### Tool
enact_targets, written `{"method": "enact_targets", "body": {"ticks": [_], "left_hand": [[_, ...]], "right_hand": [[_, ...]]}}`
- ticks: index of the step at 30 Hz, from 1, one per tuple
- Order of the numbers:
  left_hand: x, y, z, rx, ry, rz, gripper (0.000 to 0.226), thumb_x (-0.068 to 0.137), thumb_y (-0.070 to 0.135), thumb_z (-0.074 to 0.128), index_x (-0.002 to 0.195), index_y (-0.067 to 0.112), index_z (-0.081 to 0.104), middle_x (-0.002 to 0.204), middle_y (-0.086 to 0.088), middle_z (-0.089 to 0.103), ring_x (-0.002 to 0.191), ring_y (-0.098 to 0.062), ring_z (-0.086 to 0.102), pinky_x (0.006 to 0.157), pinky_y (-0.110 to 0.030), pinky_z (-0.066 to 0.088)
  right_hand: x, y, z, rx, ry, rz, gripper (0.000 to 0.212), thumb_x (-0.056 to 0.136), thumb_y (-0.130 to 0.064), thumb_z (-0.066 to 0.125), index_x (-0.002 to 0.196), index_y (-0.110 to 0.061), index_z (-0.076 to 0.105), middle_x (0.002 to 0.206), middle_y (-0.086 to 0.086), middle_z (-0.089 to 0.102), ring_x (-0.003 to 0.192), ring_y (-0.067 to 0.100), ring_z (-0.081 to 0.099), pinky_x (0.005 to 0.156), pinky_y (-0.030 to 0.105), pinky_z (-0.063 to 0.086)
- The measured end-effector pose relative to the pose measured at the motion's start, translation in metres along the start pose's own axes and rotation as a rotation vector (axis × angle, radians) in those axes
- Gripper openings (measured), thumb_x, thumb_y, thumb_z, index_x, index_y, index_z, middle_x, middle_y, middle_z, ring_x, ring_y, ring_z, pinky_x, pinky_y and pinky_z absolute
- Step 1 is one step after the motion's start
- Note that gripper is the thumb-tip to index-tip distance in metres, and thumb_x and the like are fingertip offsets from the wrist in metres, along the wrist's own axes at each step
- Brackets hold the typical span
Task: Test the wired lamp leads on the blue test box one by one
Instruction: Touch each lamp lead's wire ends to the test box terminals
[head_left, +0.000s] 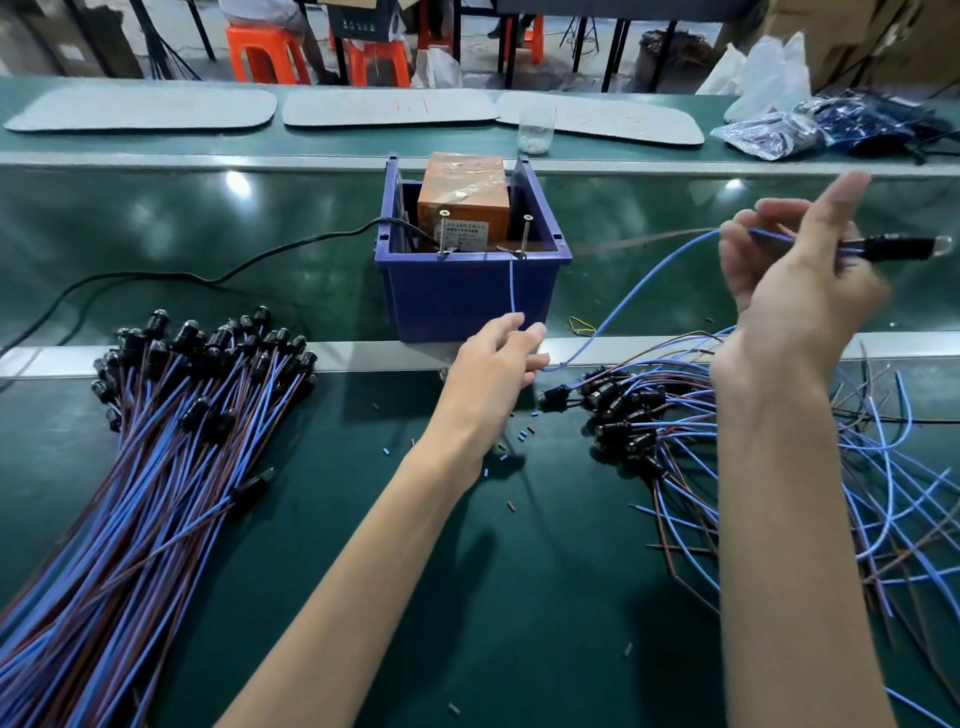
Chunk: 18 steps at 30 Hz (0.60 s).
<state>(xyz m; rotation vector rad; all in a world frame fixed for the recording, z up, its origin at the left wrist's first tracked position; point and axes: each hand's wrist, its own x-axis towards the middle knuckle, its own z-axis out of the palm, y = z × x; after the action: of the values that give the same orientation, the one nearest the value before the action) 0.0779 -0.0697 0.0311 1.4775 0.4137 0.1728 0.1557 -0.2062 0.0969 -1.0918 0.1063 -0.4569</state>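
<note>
Lamp (893, 248) gripped by right hand (795, 291), its blue wire (512, 291) pinched at the blue test box (467, 296) by left hand (498, 356); brown wire (649, 240) contact judged needed next.

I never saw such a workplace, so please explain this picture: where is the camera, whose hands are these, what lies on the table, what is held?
No machine here: a person works with bare hands, and the camera sits on the person's head, looking down. On the green table stands a blue test box with two upright screws. A tidy bundle of lamp leads lies at the left, a loose pile at the right. The right hand holds up one lamp lead near its black lamp. Its blue wire runs to the left hand, whose fingers pinch it and hold its end at the box rim by the right screw.
</note>
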Motion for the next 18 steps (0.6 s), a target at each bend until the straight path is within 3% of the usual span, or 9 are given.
{"method": "enact_targets", "body": {"ticks": [2,4,6,10,12,14,16,18], "left_hand": [[-0.002,0.0,0.001,0.022,0.039,0.021,0.036,0.098,0.026,0.05,0.132,0.016,0.051,0.121,0.004,0.056,0.103,-0.012,0.065,0.1,-0.032,0.047],[-0.004,0.0,0.002,0.048,0.066,0.039,0.032,0.096,0.027,0.052,0.128,0.021,0.054,0.125,0.002,0.054,0.106,-0.014,0.063,0.104,-0.038,0.044],[-0.005,0.001,0.002,0.055,0.067,0.036,0.026,0.096,0.027,0.051,0.121,0.024,0.056,0.121,0.002,0.055,0.108,-0.016,0.062,0.105,-0.041,0.043],[-0.006,0.001,0.002,0.064,0.042,0.02,0.016,0.096,0.027,0.051,0.11,0.027,0.059,0.116,0.002,0.059,0.107,-0.014,0.063,0.105,-0.041,0.042],[-0.007,0.001,0.002,0.075,0.031,0.019,0.013,0.096,0.027,0.05,0.104,0.03,0.06,0.12,0.001,0.058,0.104,-0.01,0.063,0.105,-0.04,0.043],[-0.006,0.0,0.002,0.081,0.027,0.019,0.012,0.096,0.026,0.05,0.1,0.03,0.061,0.118,0.002,0.06,0.101,-0.008,0.065,0.104,-0.039,0.044],[-0.005,0.0,0.001,0.086,0.024,0.019,0.012,0.096,0.025,0.05,0.097,0.03,0.062,0.109,0.006,0.063,0.099,-0.008,0.065,0.103,-0.039,0.045],[-0.005,0.0,0.0,0.083,0.013,0.013,0.013,0.096,0.025,0.05,0.096,0.03,0.062,0.098,0.011,0.065,0.1,-0.01,0.065,0.101,-0.037,0.046]], "right_hand": [[0.007,0.001,-0.003,0.128,0.063,0.007,0.035,0.101,-0.027,0.049,0.074,-0.007,0.06,0.072,0.005,0.067,0.068,0.013,0.068,0.066,0.02,0.053],[0.014,0.007,-0.006,0.129,0.154,-0.106,0.023,0.101,-0.016,0.047,0.087,-0.003,0.059,0.094,0.014,0.065,0.086,0.014,0.066,0.077,0.019,0.051],[0.013,0.011,-0.008,-0.161,0.196,-0.291,0.02,0.1,-0.006,0.04,0.104,0.001,0.058,0.116,0.025,0.055,0.102,0.018,0.059,0.091,0.017,0.044],[0.003,0.02,-0.013,-0.695,0.022,-0.624,0.043,0.089,0.006,0.036,0.129,0.007,0.052,0.14,0.033,0.028,0.137,0.038,0.031,0.115,0.02,0.017],[0.004,0.019,-0.013,-0.879,-0.04,-0.711,0.04,0.092,0.003,0.039,0.127,0.002,0.058,0.142,0.029,0.032,0.138,0.037,0.031,0.116,0.021,0.013],[0.008,0.017,-0.016,-1.038,-0.119,-0.705,0.035,0.094,-0.002,0.044,0.122,-0.005,0.065,0.138,0.021,0.044,0.13,0.034,0.041,0.109,0.015,0.02],[0.014,0.02,-0.022,-1.209,-0.238,-0.589,0.032,0.094,-0.004,0.048,0.116,-0.012,0.07,0.129,0.014,0.053,0.118,0.033,0.046,0.099,0.021,0.032],[0.019,0.024,-0.028,-1.383,-0.379,-0.334,0.03,0.092,-0.007,0.053,0.11,-0.019,0.073,0.121,0.011,0.061,0.112,0.034,0.051,0.094,0.031,0.042]]}}
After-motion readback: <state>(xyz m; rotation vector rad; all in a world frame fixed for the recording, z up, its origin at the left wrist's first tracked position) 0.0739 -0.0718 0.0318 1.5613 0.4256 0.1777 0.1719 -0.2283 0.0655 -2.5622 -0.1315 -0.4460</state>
